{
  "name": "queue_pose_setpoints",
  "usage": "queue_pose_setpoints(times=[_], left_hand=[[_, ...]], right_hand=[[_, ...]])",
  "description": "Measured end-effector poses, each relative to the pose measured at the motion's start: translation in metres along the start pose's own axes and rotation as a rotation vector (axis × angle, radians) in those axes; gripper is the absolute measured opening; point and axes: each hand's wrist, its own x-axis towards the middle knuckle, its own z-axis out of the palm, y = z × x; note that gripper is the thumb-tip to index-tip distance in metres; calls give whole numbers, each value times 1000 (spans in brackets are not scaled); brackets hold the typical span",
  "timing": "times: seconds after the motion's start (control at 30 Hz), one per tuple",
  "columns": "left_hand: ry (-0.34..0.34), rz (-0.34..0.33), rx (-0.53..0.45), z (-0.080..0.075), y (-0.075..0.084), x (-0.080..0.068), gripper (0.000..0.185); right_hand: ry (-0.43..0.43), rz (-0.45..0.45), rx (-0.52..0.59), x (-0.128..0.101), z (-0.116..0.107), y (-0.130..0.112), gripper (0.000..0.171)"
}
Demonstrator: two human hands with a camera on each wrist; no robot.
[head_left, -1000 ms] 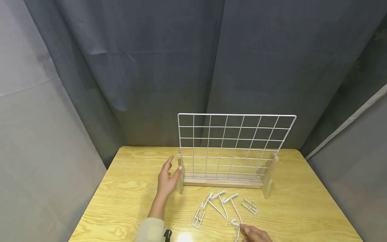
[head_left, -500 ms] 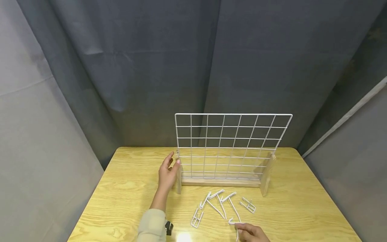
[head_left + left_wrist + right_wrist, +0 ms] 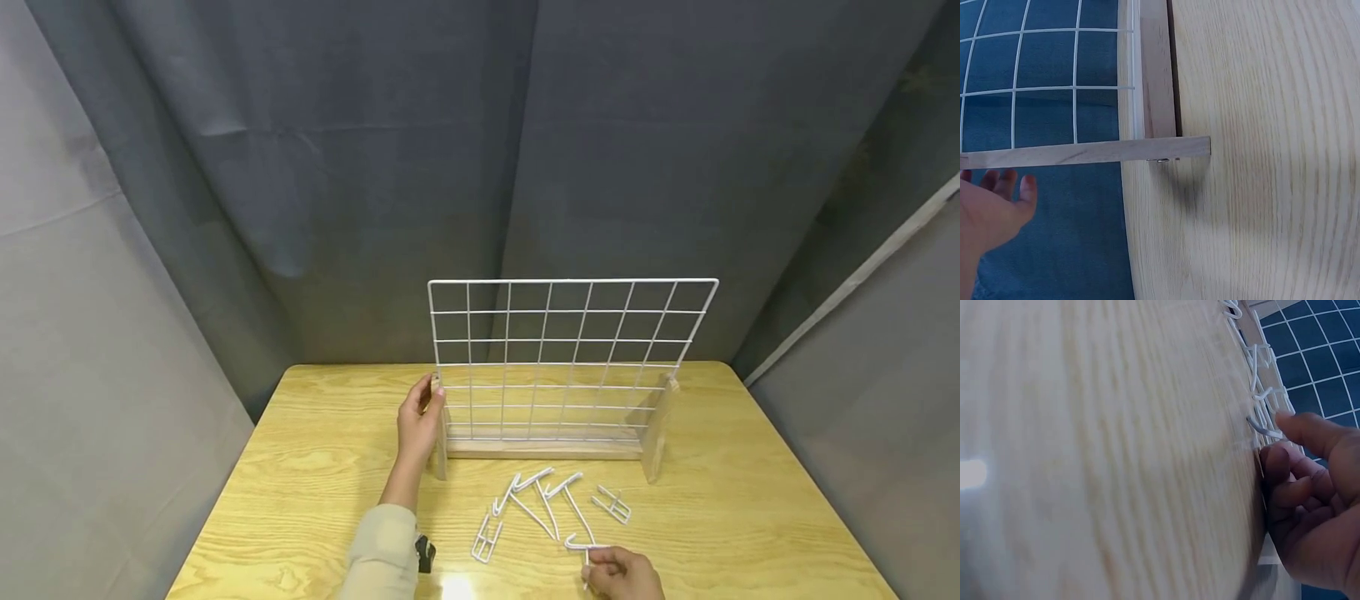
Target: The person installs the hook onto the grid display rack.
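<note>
Dark grey cloth (image 3: pixel 375 183) hangs behind a wood-grain table (image 3: pixel 300 467) (white glare (image 3: pixel 456 586) on its near side).

Wire grid (image 3: pixel 543 340): no text readable
Wooden stand (image 3: pixel 543 450): no label or number readable
Hooks (image 3: pixel 578 513): no brand or marking readable
Black wrist device (image 3: pixel 425 553): too small to read
Counter (image 3: pixel 750 500): no lettering or sign readable
Curtain (image 3: pixel 375 167): no text readable
</note>
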Motion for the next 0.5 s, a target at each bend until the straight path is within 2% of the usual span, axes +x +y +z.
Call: queue_pose_setpoints(times=[0.23,0.5], left_hand=[[-19,7,-46,2,23,0,41],[-43,11,-68,3,18,1,38]], right_hand=[[14,89,84,1,2,-3,38],[70,82,63,0,5,-9,18]])
